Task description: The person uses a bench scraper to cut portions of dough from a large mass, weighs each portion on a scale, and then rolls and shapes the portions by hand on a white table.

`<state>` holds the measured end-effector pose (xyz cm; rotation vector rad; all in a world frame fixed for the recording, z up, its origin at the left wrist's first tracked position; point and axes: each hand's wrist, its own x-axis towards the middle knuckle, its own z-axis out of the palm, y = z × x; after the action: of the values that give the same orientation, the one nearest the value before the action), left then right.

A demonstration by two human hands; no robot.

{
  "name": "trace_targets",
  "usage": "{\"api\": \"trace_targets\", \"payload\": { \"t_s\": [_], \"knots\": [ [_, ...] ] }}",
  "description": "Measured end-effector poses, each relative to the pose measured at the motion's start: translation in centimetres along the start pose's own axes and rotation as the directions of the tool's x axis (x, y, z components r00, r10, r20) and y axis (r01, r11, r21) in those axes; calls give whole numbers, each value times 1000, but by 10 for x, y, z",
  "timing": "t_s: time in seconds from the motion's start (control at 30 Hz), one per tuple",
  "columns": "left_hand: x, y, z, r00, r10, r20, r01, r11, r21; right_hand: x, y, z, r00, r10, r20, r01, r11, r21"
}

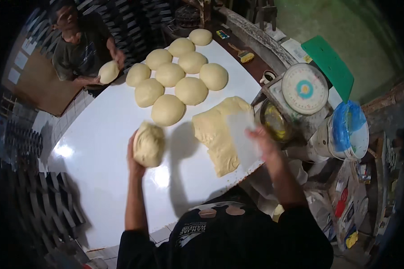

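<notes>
My left hand (133,154) is wrapped round a lump of dough (149,144), lifted over the white table (103,179). The lump is creased and pale yellow. At the table's right side, my right hand (264,142) grips a flat white dough scraper (241,134), both smeared by motion. The scraper overlaps the right part of a large uneven slab of dough (215,130), hiding some of it. Beyond the slab, several smooth round dough balls (169,74) sit close together on the table.
A co-worker (83,49) at the far left holds a dough ball (108,72). On the right are a dial scale (305,88) with a green pan (330,67), a bowl with yellow contents (275,121), a cup (268,76), a brush (242,54) and a bucket (357,139) with blue plastic.
</notes>
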<state>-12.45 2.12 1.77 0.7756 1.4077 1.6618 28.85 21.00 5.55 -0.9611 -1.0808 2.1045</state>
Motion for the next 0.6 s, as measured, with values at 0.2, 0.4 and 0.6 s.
{"api": "trace_targets", "payload": {
  "t_s": [0.2, 0.4, 0.6],
  "knots": [
    [-20, -59, -99, 981, -58, -183, 185, 40, 982, -66, 152, 13, 970, 237, -51, -238, 971, -32],
    [125, -81, 155, 815, -23, 579, -431, 645, 632, 25, 82, -7, 939, -245, -242, 10, 723, -691],
    [184, -166, 219, 818, -241, 522, -353, 505, 787, 182, 80, -28, 857, -501, -122, -68, 123, -990]
  ]
}}
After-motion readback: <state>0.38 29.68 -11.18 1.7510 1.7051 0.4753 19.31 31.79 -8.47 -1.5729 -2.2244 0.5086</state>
